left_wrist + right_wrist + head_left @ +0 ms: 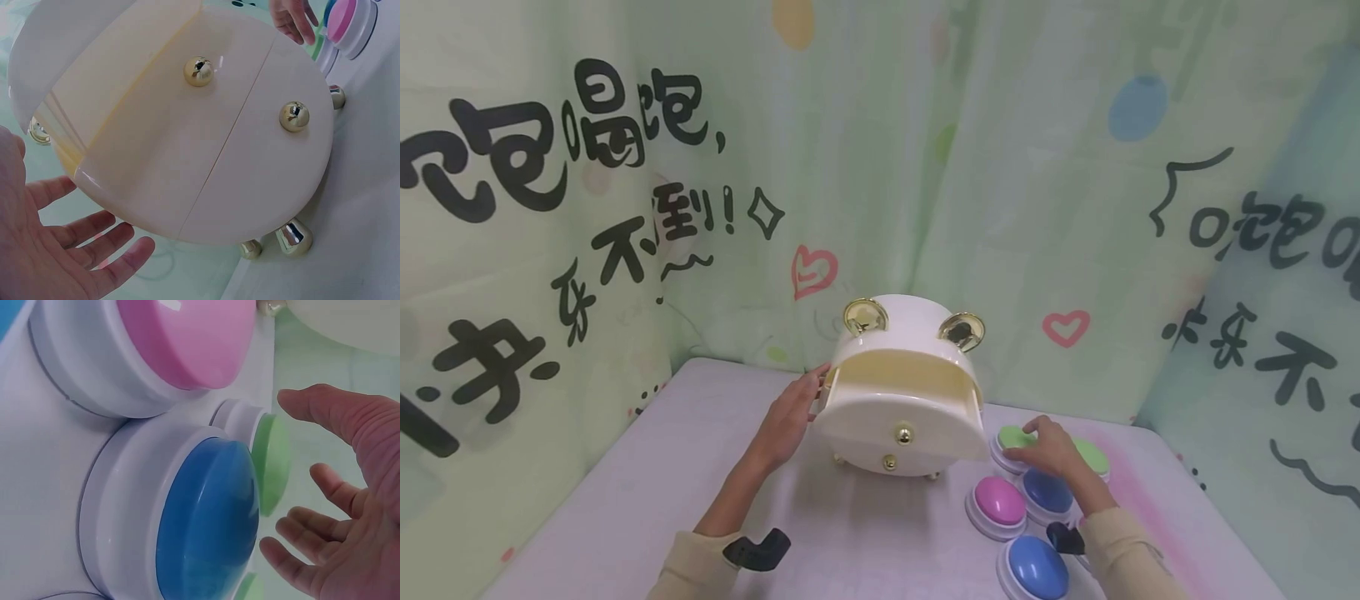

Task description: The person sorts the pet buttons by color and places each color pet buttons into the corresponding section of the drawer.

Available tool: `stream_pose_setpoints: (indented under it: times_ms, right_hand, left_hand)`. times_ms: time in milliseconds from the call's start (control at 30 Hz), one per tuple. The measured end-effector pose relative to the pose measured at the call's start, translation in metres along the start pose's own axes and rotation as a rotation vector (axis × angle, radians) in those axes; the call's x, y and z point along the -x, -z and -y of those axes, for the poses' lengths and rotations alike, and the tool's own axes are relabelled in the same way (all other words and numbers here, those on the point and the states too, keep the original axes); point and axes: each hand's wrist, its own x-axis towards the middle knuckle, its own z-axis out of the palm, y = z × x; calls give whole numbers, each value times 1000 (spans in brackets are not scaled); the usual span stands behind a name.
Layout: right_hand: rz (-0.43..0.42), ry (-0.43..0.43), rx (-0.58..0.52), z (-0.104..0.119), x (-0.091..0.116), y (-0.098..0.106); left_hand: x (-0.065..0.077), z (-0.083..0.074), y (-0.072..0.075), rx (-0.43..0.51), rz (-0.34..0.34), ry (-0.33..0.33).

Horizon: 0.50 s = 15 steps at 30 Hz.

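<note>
A rounded white storage box (898,417) with gold ear-shaped pieces stands upright at the middle of the table. Its upper part gapes, showing a cream inside. Two round gold knobs and a seam mark its front (169,144). My left hand (786,421) is at the box's left side, fingers extended and fingertips right at its edge; the thumb is partly cut off in the left wrist view. Over a green dome button (1015,437) hovers my right hand (1048,447), fingers loosely bent with nothing between them. A blue dome button (209,519) lies just below that hand.
Right of the box are a pink dome button (1000,500), a nearer blue one (1037,567) and another green one (1092,457), all on white bases. The table (850,550) is pale, and a printed curtain (880,167) hangs close behind it.
</note>
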Motion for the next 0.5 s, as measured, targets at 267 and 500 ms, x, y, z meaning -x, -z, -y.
stream_pose_setpoints:
  times_ms: [267, 500]
  right_hand:
    - [45, -54, -26, -3, -5, -5]
    - [41, -54, -47, -10, -8, -11]
  left_hand:
    - [0, -1, 0, -2, -1, -3]
    - [-1, 1, -1, 4, -7, -2]
